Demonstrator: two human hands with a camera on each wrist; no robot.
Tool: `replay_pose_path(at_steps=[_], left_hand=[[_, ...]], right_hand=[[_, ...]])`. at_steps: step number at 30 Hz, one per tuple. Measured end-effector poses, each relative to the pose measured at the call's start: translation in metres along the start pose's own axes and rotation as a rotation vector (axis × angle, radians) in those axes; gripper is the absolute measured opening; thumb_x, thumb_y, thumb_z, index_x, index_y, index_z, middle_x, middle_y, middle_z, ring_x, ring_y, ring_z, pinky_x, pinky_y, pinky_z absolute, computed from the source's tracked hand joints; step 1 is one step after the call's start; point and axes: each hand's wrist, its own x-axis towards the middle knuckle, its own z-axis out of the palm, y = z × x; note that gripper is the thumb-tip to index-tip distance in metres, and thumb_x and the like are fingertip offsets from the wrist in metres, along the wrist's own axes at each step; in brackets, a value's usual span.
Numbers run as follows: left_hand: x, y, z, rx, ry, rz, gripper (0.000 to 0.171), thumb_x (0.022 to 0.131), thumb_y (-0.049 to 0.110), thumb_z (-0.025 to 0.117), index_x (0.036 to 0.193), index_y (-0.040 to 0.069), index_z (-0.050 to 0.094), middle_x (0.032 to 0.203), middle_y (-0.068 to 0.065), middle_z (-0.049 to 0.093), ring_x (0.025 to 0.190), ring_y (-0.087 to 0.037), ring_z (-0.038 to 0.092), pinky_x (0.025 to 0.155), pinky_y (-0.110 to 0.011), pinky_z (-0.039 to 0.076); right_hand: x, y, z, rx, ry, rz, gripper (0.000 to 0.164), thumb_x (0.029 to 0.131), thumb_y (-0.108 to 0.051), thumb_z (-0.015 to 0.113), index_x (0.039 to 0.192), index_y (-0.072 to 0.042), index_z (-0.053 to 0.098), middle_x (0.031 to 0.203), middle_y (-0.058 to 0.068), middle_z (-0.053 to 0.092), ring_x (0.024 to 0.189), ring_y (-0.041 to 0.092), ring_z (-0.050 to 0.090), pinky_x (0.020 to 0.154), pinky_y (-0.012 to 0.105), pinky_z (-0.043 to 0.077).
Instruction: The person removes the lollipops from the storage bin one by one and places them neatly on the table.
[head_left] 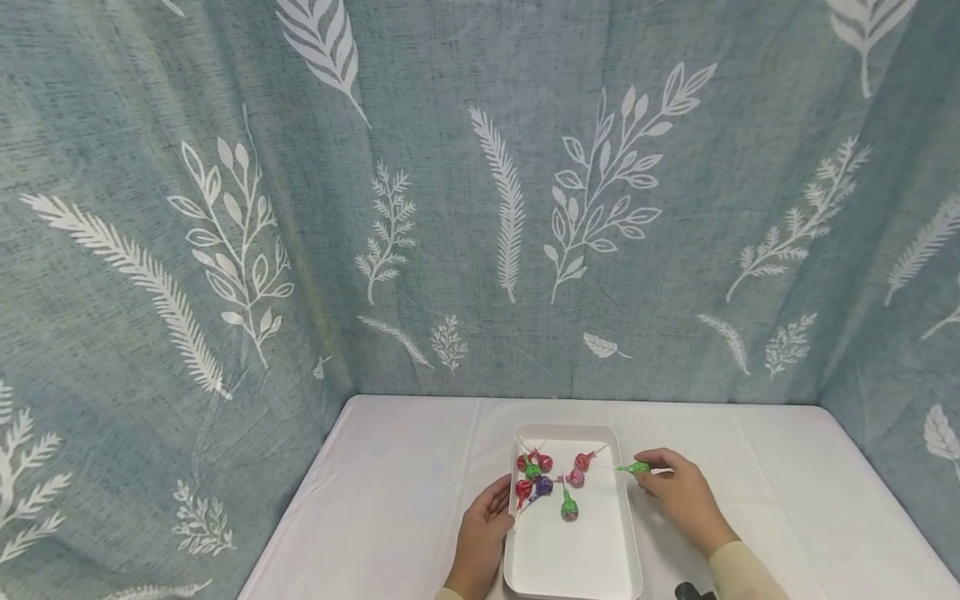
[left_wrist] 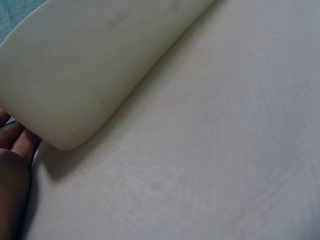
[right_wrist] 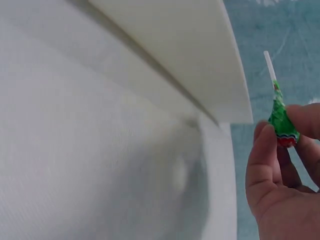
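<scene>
A white rectangular tray lies on the table with several wrapped lollipops in its far half. Among them are a green lollipop nearest the middle, a purple lollipop, a pink lollipop and a red lollipop. My left hand holds the tray's left side, thumb near the rim; its fingers show partly beside the tray wall in the left wrist view. Just off the tray's right side, my right hand pinches a green-wrapped lollipop by its head, the white stick pointing away from the fingers.
The table has a white cloth. Blue-green curtains with white leaf prints hang behind it and along both sides. A dark object shows at the bottom edge near the right sleeve.
</scene>
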Motion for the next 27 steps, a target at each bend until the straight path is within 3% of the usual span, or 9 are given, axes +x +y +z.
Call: replay_pose_path(at_steps=[13,27], left_hand=[[-0.001,0.0,-0.001,0.016,-0.001,0.004,0.066,0.088,-0.008,0.057,0.153,-0.008,0.053,0.153,-0.025,0.057,0.145,-0.039,0.052,0.115,-0.031,0.048],[-0.002,0.001,-0.003,0.02,0.011,-0.011,0.066,0.087,-0.008,0.057,0.153,-0.009,0.053,0.153,-0.027,0.057,0.145,-0.041,0.053,0.115,-0.037,0.049]], right_hand=[[0.007,0.012,-0.023,-0.038,0.09,0.055,0.044,0.108,-0.016,0.063,0.145,0.007,0.054,0.137,0.028,0.06,0.111,0.034,0.069,0.087,0.035,0.064],[0.016,0.032,-0.04,-0.1,0.131,0.064,0.039,0.108,-0.014,0.06,0.139,0.01,0.059,0.135,0.032,0.059,0.108,0.036,0.068,0.08,0.03,0.059]])
